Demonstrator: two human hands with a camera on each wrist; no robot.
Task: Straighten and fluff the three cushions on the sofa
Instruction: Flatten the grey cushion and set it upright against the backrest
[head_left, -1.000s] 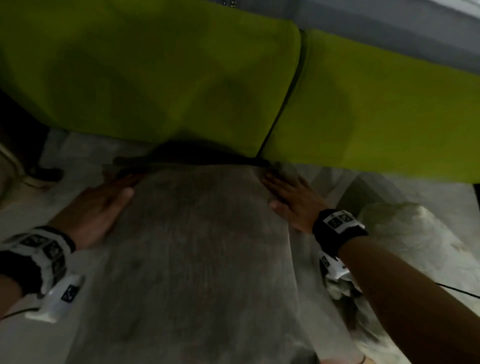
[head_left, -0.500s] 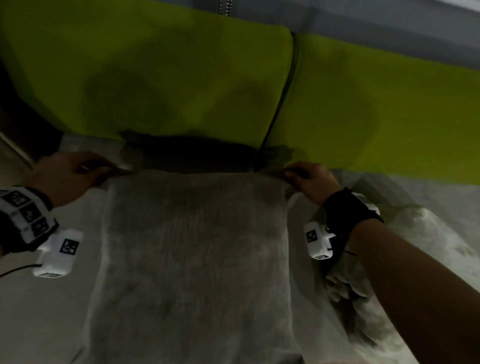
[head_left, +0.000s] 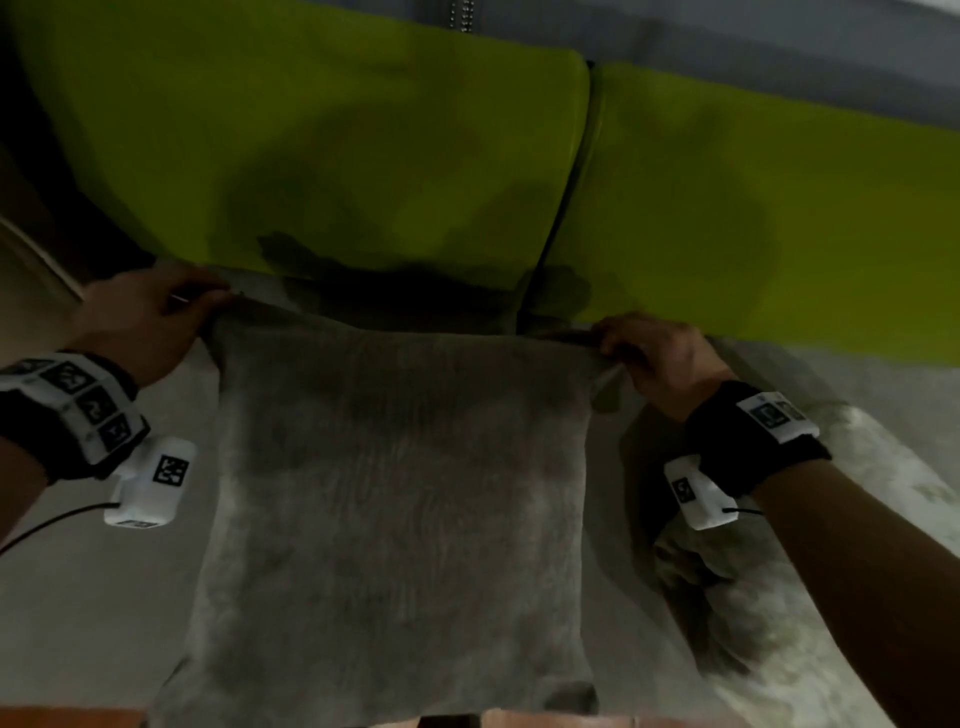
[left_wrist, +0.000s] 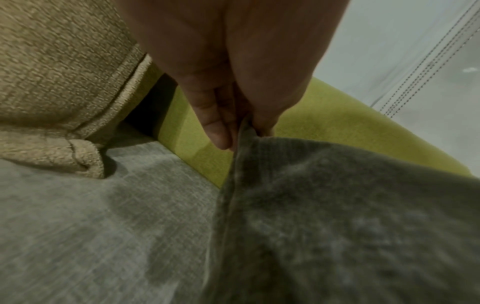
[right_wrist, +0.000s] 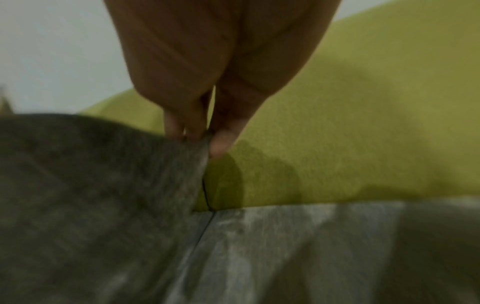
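A grey ribbed cushion (head_left: 400, 509) lies on the sofa's grey seat (head_left: 98, 597), its far edge raised toward the lime-green back pads (head_left: 363, 145). My left hand (head_left: 150, 317) pinches the cushion's far left corner; the left wrist view shows the corner (left_wrist: 244, 131) held between thumb and fingers. My right hand (head_left: 654, 353) pinches the far right corner, seen close in the right wrist view (right_wrist: 205, 137). A tan cushion (left_wrist: 59, 72) sits at the left end of the seat. A pale, fluffy cushion (head_left: 831, 582) lies to the right under my right forearm.
Two lime-green back pads meet at a dark seam (head_left: 561, 202) just behind the grey cushion. A grey wall (head_left: 779, 57) runs above them. The seat's front edge (head_left: 545, 719) lies at the bottom of the head view.
A second ago both hands lay flat against the cushion's sides. They have moved to its far corners and pinched them, and the far edge is now pulled taut and slightly lifted.
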